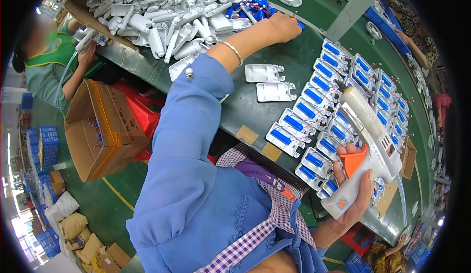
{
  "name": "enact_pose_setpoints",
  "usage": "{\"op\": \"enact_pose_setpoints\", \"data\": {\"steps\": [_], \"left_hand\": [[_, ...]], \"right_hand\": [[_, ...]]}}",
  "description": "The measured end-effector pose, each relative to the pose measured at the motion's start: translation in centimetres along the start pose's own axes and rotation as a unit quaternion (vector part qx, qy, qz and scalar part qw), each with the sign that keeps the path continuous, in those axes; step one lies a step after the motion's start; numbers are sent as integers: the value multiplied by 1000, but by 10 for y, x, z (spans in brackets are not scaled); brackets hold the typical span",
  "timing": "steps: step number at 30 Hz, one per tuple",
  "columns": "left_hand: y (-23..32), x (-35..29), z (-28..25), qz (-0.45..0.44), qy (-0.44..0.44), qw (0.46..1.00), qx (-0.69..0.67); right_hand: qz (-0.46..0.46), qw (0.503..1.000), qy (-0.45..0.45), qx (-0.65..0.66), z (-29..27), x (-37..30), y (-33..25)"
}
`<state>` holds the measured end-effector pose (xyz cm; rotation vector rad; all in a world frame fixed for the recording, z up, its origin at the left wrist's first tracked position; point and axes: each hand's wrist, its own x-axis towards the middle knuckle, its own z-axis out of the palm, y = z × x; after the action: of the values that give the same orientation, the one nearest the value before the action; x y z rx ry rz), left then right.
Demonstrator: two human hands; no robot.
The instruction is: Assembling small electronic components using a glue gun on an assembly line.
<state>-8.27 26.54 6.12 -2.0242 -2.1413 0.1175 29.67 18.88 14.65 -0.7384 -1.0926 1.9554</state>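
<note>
My left hand [284, 27] reaches to the far side of the bench, beside a heap of blue batteries [255, 9] with red wires. Its fingers are closed on a blue battery [300, 25], partly hidden by them. My right hand [360, 199] grips a white hot glue gun [375, 157] with an orange trigger, its nozzle pointing up and left. Two bare white plastic housings [274, 92] lie between my arms. Rows of white housings with blue batteries [306, 110] in them spread along the right, some hidden behind the glue gun.
A large pile of white plastic parts [162, 15] fills the far left, by a cardboard edge. A metal post [346, 15] rises beyond my left hand. A cardboard box [93, 130] stands left of the bench, near a person in green [49, 72]. Others sit across the bench.
</note>
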Motion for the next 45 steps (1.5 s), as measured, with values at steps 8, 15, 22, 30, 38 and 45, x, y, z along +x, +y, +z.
{"op": "enact_pose_setpoints", "data": {"steps": [8, 15, 22, 30, 38, 45], "left_hand": [[-9, -12, 12, 97, 31, 992, 73], [-24, -64, -60, -189, 401, 826, -349], [45, -187, -54, -252, 328, 442, -796], [131, -245, -28, -304, 271, 306, -861], [161, -257, 3, -213, 333, 854, -339], [161, -258, 6, -243, 303, 845, -367]], "right_hand": [[13, 1000, 4, 23, 3, 1, 2], [12, 1000, 7, -4, 8, -1, 4], [57, 998, -22, -7, 13, 12, 13], [72, 994, -24, -78, 31, 28, 24], [125, 978, -87, -139, 56, 49, 42], [154, 959, -123, -202, 70, 63, 58]]}}
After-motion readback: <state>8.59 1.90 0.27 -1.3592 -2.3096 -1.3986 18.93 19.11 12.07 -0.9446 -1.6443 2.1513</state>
